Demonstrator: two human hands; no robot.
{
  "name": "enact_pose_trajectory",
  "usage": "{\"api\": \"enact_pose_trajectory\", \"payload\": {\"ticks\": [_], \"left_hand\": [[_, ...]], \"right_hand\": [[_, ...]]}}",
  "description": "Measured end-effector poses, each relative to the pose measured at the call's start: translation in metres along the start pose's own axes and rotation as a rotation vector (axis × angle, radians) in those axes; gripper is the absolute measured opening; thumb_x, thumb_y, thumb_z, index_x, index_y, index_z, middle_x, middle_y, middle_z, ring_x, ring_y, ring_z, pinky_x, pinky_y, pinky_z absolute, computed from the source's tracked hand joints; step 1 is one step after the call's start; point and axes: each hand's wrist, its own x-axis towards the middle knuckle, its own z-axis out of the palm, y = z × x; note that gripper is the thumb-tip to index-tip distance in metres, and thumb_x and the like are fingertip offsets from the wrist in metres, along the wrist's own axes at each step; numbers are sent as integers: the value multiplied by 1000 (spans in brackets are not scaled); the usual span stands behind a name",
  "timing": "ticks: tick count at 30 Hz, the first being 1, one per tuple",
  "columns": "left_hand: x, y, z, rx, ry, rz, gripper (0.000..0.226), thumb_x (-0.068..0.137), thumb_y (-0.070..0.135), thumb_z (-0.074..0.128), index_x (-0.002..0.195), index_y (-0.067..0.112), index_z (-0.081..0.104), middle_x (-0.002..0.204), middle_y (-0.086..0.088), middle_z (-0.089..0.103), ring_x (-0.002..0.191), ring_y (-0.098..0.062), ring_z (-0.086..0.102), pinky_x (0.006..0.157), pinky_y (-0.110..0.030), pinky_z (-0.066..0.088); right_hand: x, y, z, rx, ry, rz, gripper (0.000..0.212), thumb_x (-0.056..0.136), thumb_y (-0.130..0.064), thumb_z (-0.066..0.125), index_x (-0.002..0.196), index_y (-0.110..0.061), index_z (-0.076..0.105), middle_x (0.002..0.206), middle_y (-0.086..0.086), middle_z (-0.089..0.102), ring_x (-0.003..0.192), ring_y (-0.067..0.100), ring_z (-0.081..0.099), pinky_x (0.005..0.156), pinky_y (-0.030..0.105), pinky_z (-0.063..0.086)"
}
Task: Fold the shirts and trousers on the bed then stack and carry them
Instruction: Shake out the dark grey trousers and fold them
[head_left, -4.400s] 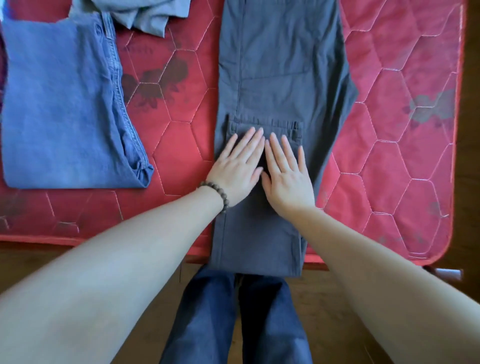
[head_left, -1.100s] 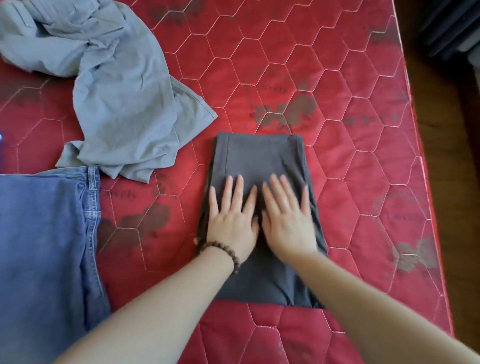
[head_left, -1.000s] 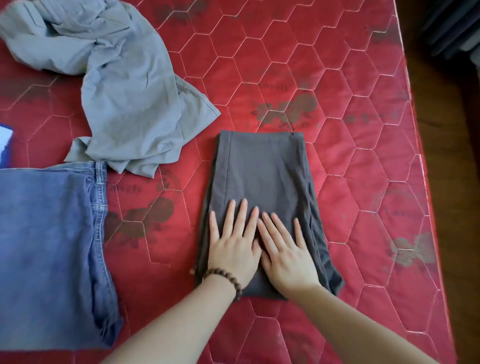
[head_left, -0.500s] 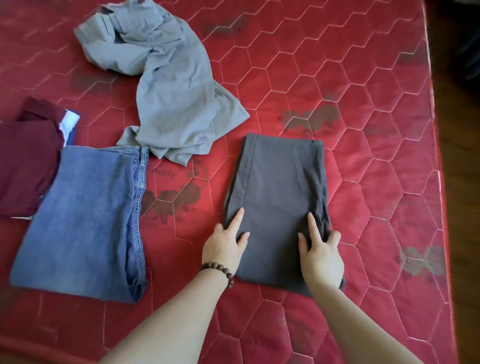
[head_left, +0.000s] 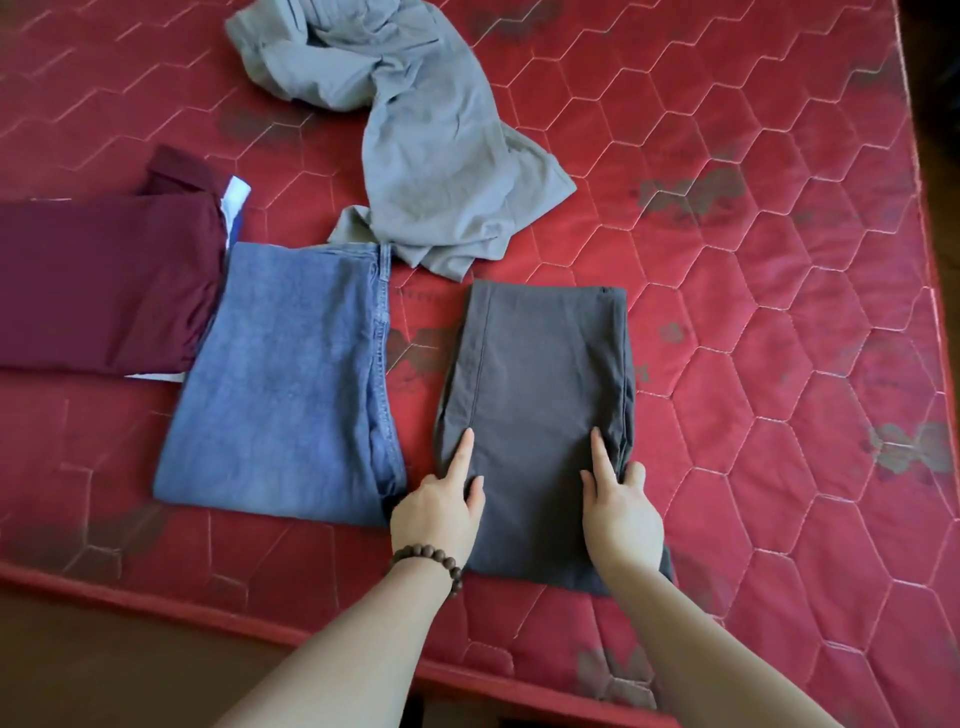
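Folded dark grey trousers (head_left: 540, 395) lie flat on the red quilted mattress (head_left: 779, 364). My left hand (head_left: 441, 506), with a bead bracelet on its wrist, grips their near left edge, index finger stretched on top. My right hand (head_left: 618, 512) grips the near right edge the same way, thumb around the side. Folded blue jeans (head_left: 291, 384) lie just left of the grey trousers. A folded maroon shirt (head_left: 98, 291) lies further left. An unfolded light grey garment (head_left: 415, 140) is crumpled behind them.
The mattress's near edge (head_left: 156, 603) runs across the bottom, with brown floor below it. Its right edge (head_left: 930, 260) borders dark floor. A white and blue item (head_left: 235, 200) peeks from under the maroon shirt.
The long grey trousers were folded into a short packet. My hands went from pressing flat on top to gripping its two near side edges. The view shifted right, showing the maroon shirt.
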Motion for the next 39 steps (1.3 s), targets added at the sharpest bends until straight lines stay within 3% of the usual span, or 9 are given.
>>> {"api": "enact_pose_trajectory", "payload": {"ticks": [3,5,8,12,17,25,31,36,39], "left_hand": [[-10,-19,1,14,-53,32,61,96,52,35,146,52,0,86,-1,57,67,-17,59,50,-28,39],[-10,-27,-5,28,-43,92,63,94,50,42,148,47,11,99,-5,53,86,-20,56,69,-32,45],[-10,-40,-28,-8,152,192,60,81,38,68,138,31,50,114,-12,56,102,-28,55,83,-41,46],[10,-89,-59,-68,330,162,66,74,31,74,136,23,53,138,-20,47,124,-37,48,96,-52,41],[59,-191,-82,-33,211,-180,76,84,42,63,150,29,27,155,-25,18,143,-39,16,112,-58,16],[113,-257,-91,-495,33,-75,66,81,40,70,139,46,38,115,-9,52,104,-30,58,89,-32,43],[104,-249,-115,-533,7,67,50,83,28,70,130,34,56,130,3,59,122,-16,54,95,-15,33],[63,-204,-149,-502,108,129,48,86,12,64,131,28,59,133,-1,57,97,-26,64,84,-20,43],[38,-160,-163,-489,146,189,46,85,9,63,128,25,62,134,-6,57,78,-31,65,76,-26,48]], "right_hand": [[-18,-11,1,32,-14,-7,54,100,-42,34,149,-45,12,102,2,31,61,28,50,57,32,38],[-21,-19,-3,17,9,41,55,99,-39,40,149,-45,16,109,6,35,90,33,54,76,39,43],[-27,-49,-15,-122,90,107,65,92,-29,51,150,-37,22,154,15,16,139,33,19,112,52,16],[-43,-139,-20,100,104,-248,65,90,-21,55,149,-25,29,159,16,8,142,37,16,117,46,15],[-45,-243,11,244,-82,-378,71,94,-43,50,151,-39,10,160,3,3,141,26,19,111,40,29],[-14,-268,35,280,-187,-179,88,90,-42,57,145,-51,-10,117,5,36,93,25,51,72,34,48],[-23,-261,25,341,-321,-283,81,94,-15,45,147,-51,-5,141,17,35,65,8,49,63,24,39],[-49,-238,-15,333,-213,-342,70,94,-8,36,151,-38,11,159,4,15,123,29,49,91,35,45],[-62,-206,-43,334,-136,-352,71,92,-6,37,150,-41,15,160,2,15,123,33,49,91,36,47]]}}
